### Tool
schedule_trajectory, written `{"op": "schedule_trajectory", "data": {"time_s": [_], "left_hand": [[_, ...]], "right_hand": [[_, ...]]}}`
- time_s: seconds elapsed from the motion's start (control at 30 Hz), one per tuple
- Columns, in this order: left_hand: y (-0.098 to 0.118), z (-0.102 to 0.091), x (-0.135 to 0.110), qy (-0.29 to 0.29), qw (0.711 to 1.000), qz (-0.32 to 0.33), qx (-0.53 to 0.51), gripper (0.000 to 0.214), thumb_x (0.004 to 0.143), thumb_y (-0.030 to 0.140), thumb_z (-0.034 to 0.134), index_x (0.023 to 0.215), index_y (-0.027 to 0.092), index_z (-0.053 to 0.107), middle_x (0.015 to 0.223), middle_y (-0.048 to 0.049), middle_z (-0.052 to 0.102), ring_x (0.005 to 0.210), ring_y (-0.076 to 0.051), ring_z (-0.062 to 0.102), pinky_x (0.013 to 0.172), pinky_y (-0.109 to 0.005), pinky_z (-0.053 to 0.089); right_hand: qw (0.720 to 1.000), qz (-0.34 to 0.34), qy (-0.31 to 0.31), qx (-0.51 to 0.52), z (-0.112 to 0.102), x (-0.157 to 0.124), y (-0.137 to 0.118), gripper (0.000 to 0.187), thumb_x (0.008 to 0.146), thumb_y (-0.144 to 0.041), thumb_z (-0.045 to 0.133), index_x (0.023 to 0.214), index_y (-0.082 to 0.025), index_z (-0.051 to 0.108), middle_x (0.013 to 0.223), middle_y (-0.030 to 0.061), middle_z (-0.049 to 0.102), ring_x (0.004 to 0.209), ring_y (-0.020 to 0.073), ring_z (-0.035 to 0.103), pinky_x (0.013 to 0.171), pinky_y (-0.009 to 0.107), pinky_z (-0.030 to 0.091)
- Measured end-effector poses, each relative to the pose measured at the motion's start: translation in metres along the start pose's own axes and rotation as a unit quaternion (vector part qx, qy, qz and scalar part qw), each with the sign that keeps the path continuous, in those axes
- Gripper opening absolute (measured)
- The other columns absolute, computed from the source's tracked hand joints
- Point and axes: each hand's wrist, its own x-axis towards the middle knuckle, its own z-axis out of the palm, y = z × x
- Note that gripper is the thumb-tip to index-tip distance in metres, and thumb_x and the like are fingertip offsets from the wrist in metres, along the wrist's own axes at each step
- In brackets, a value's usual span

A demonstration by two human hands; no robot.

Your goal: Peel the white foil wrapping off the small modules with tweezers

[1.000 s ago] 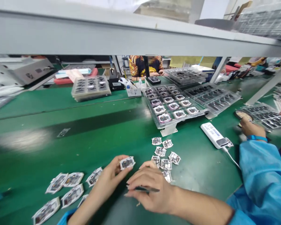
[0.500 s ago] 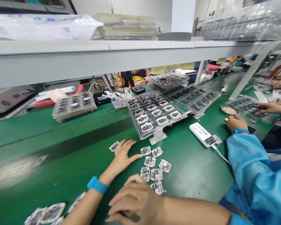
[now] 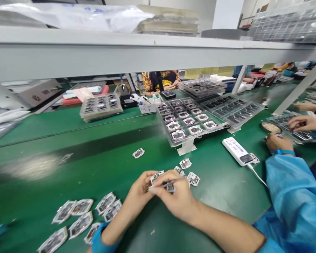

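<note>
My left hand (image 3: 138,191) is closed around a white-framed electronic module (image 3: 156,176), holding it just above the green table. From the right, my right hand (image 3: 178,198) meets it, fingers pinched on thin pointed tweezers (image 3: 162,185) whose tip points at the module. Fingers hide part of the module. Beyond my right hand lie several similar modules (image 3: 193,178), some partly covered by it. A lone module (image 3: 138,153) rests farther off, and a loose group of modules (image 3: 80,225) is spread left of my left forearm.
A clear tray of modules (image 3: 178,135) stands on a raised bracket, with a second clear tray (image 3: 233,109) beside it. A white power bank (image 3: 235,151) with a cable lies right. A co-worker's hand (image 3: 280,143) and blue sleeve are at the right. A shelf (image 3: 121,58) spans overhead.
My left hand has gone from spread over the table to holding a module. My right hand has moved up to it with the tweezers. The view has shifted, showing more modules at lower left.
</note>
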Motion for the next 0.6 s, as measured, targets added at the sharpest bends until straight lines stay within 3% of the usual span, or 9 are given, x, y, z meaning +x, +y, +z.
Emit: {"op": "schedule_trajectory", "data": {"time_s": [0.1,0.23,0.43,0.6], "left_hand": [[0.002,-0.004,-0.034,-0.004,0.994,-0.068,-0.089,0.037,0.074,0.036,0.074,0.105,0.020,0.061,0.100,-0.0081,0.075,0.096,-0.025,0.068,0.087,-0.034,0.053],[0.002,-0.008,-0.060,0.001,0.990,-0.107,-0.094,0.035,0.071,0.034,0.076,0.100,0.020,0.064,0.093,-0.0060,0.076,0.088,-0.024,0.068,0.082,-0.032,0.052],[-0.003,-0.011,-0.071,0.006,0.991,-0.110,-0.081,0.031,0.073,0.033,0.070,0.101,0.020,0.064,0.086,-0.0039,0.073,0.082,-0.023,0.065,0.071,-0.029,0.050],[-0.007,-0.010,-0.072,0.020,0.986,-0.116,-0.120,0.029,0.073,0.034,0.070,0.098,0.020,0.063,0.087,-0.0036,0.072,0.080,-0.021,0.064,0.070,-0.028,0.048]], "right_hand": [[0.995,0.094,-0.025,0.017,-0.002,0.003,0.002,0.007,0.079,-0.026,0.071,0.080,-0.019,0.068,0.079,0.0048,0.073,0.076,0.0207,0.070,0.070,0.031,0.053],[0.989,0.125,-0.075,0.009,0.005,-0.003,0.007,0.009,0.077,-0.026,0.073,0.081,-0.018,0.070,0.080,0.0054,0.074,0.077,0.0211,0.070,0.072,0.031,0.054],[0.991,0.103,-0.090,-0.011,0.017,-0.013,0.010,0.011,0.080,-0.029,0.073,0.076,-0.020,0.069,0.077,0.0051,0.074,0.076,0.0204,0.069,0.073,0.033,0.054],[0.995,0.036,-0.098,0.009,0.021,-0.016,0.013,0.013,0.082,-0.031,0.073,0.074,-0.022,0.069,0.076,0.0045,0.075,0.075,0.0207,0.070,0.076,0.037,0.052]]}}
